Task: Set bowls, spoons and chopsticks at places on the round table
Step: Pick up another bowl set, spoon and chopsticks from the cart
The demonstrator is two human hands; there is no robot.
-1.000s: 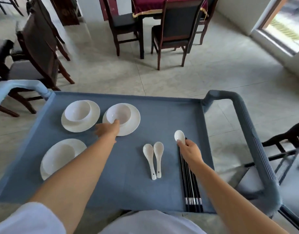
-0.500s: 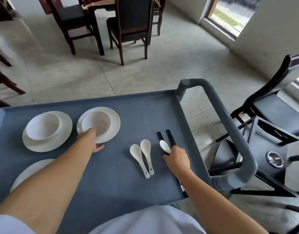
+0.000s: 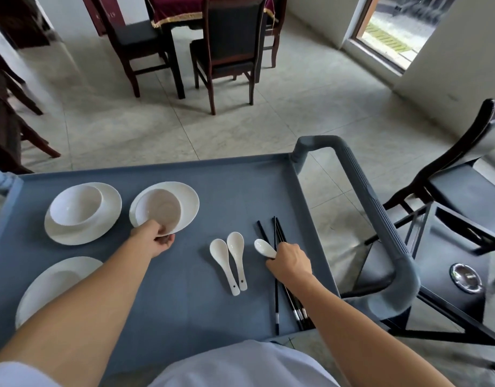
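Observation:
On the grey-blue cart tray, my left hand grips the near rim of a white bowl on its plate, and the set is tilted up toward me. My right hand is shut on a white spoon and on black chopsticks that lie along the tray's right side. Two more white spoons lie side by side between my hands. A second bowl on a plate stands at the left. A third set is partly hidden by my left forearm.
The cart's grey handle curves along the right side. Dark wooden chairs and a table with a red cloth stand ahead across the tiled floor. Another chair and a dark stand with a metal ashtray are close on the right.
My left hand has closed on the middle bowl and plate and tipped them up. My right hand has gathered the spoon together with chopsticks. The view has swung right.

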